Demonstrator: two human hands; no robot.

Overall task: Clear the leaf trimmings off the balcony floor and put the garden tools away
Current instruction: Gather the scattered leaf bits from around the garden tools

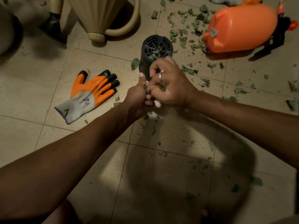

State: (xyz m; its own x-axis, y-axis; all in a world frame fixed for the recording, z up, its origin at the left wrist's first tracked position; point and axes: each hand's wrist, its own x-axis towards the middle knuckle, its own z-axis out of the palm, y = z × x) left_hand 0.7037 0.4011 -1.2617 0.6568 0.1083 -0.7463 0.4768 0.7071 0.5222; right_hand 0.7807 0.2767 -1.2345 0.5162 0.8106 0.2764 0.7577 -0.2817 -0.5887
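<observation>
Clutching leaf trimmings [145, 86], seemingly: left grip [137, 98].

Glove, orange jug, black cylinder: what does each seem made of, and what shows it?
Glove: knitted grey fabric, with a matt orange-and-black rubbery-looking coating over the fingers.
Orange jug: probably plastic, smooth with a soft sheen and a moulded shape.
Black cylinder: likely moulded plastic, matt, with a slotted grille end.

orange-grey glove [90, 96], orange jug [239, 28], green trimmings [189, 70]
</observation>
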